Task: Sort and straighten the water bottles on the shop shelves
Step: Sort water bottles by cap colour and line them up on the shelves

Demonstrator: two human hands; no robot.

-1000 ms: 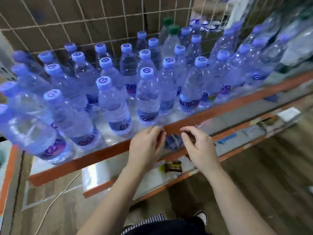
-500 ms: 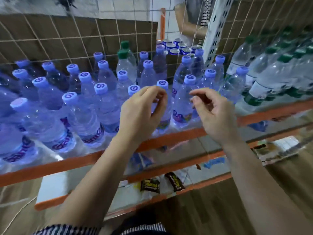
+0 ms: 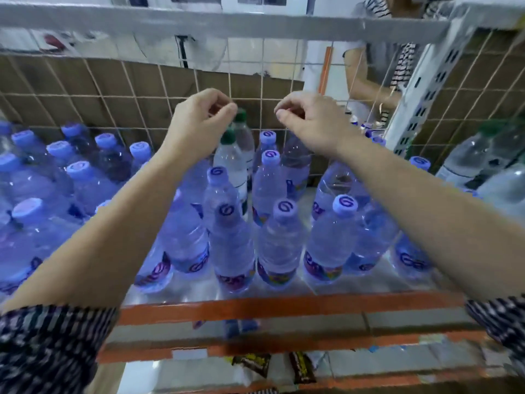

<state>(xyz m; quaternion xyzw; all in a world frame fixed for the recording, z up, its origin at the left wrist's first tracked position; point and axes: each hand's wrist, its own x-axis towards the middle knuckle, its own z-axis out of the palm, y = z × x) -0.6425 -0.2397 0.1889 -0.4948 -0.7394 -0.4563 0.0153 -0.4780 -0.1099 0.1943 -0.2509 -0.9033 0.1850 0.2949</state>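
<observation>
Many blue-capped water bottles (image 3: pixel 284 237) with purple labels stand in rows on the shelf with the orange front edge (image 3: pixel 284 308). Two clear green-capped bottles (image 3: pixel 230 160) stand among them near the back. Both my arms reach over the rows. My left hand (image 3: pixel 199 120) hovers with curled fingers just left of the rear green cap (image 3: pixel 241 115), holding nothing. My right hand (image 3: pixel 309 120) hangs beside it above the back bottles, fingers loosely curled and empty. My forearms hide some of the bottles.
A wire mesh (image 3: pixel 113 95) backed with brown card closes the shelf's rear. Another person (image 3: pixel 377 52) stands behind it. A white perforated post (image 3: pixel 420 89) divides off bigger clear bottles (image 3: pixel 477 157) at right. Snack packets (image 3: pixel 252 362) lie on a lower shelf.
Both hands rose from the shelf's front edge and moved up and back over the bottles to the rear row. The view tilted up with them.
</observation>
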